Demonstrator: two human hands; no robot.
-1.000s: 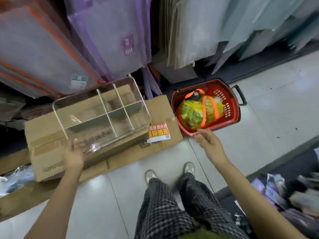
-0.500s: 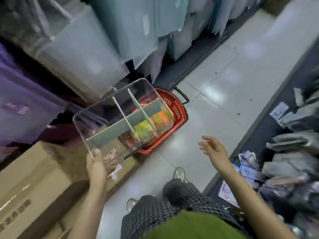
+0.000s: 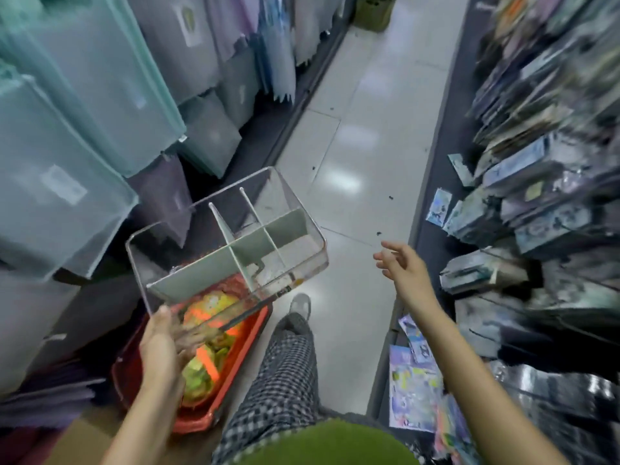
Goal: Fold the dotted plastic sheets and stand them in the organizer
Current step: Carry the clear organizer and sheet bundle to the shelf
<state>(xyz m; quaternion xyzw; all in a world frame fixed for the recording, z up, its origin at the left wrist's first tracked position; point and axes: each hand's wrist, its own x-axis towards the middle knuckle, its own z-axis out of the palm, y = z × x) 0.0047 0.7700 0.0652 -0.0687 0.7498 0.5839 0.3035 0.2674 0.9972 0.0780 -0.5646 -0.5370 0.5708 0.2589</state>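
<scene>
While the left hand [image 3: 160,344] grips the clear organizer [image 3: 228,243], the right hand [image 3: 404,265] reaches out with fingers spread

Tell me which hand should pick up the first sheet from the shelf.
Right. The right hand is open, empty and stretched toward the packets on the right-side shelf, while the left hand grips the clear organizer by its near corner.

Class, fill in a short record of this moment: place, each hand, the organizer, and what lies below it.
place: shop aisle, tiled floor
left hand: grips the near corner of the clear organizer
right hand: held out, fingers spread, holding nothing
organizer: lifted, tilted, compartments empty
below: red basket with green and orange contents
</scene>
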